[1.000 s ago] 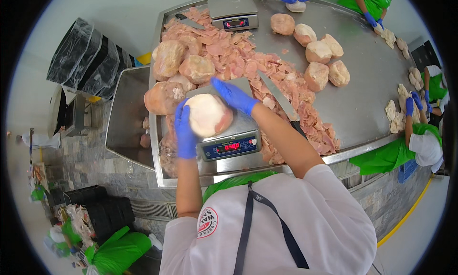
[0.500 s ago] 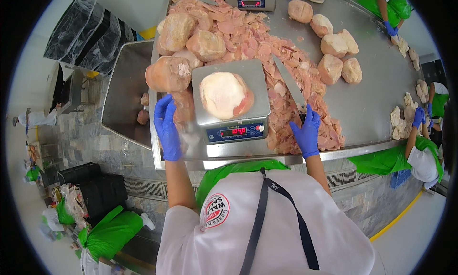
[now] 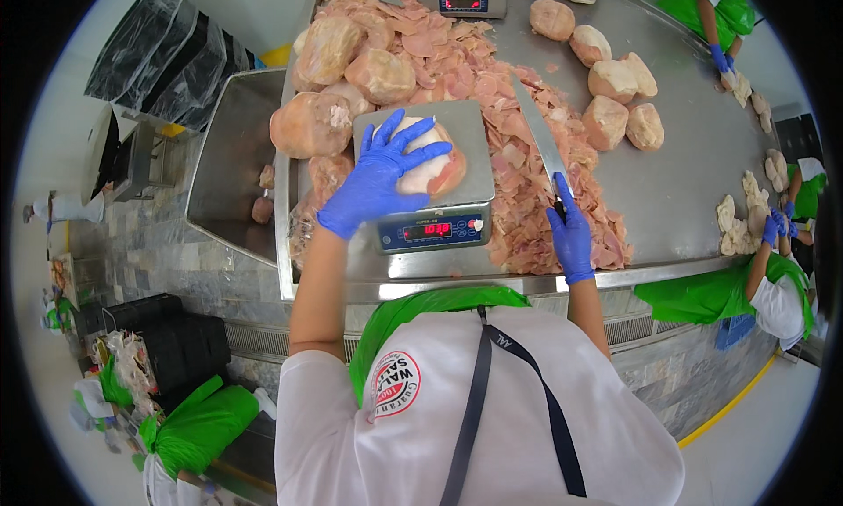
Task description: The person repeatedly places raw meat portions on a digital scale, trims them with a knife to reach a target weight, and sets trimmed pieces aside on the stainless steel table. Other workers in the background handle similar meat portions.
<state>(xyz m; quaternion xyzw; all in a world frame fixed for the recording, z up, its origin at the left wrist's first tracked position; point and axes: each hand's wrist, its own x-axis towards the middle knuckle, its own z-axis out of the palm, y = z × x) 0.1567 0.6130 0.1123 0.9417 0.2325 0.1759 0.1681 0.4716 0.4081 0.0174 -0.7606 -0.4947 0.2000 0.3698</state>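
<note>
A pale, rounded block of meat (image 3: 450,174) rests on the steel pan of a digital scale (image 3: 470,124) in front of me. My left hand (image 3: 378,177), in a blue glove, lies over the block's left and upper side with its fingers spread. To the right, my right hand (image 3: 571,238), also gloved in blue, is closed around the black handle of a long knife. The knife's blade (image 3: 534,129) points away from me and lies over a heap of thin meat trimmings (image 3: 509,172). Red digits are lit on the scale's front.
Several large meat pieces (image 3: 325,54) are piled left of the trimmings; more blocks (image 3: 612,82) sit on the steel table (image 3: 676,190) at right. A second scale (image 3: 463,4) stands at the far side. A steel bin (image 3: 230,168) adjoins the table's left edge. Co-workers in green aprons (image 3: 702,300) work nearby.
My left hand has moved from the table's left side onto the meat block on the scale. My right hand has come up around the knife's handle, and the blade has shifted slightly.
</note>
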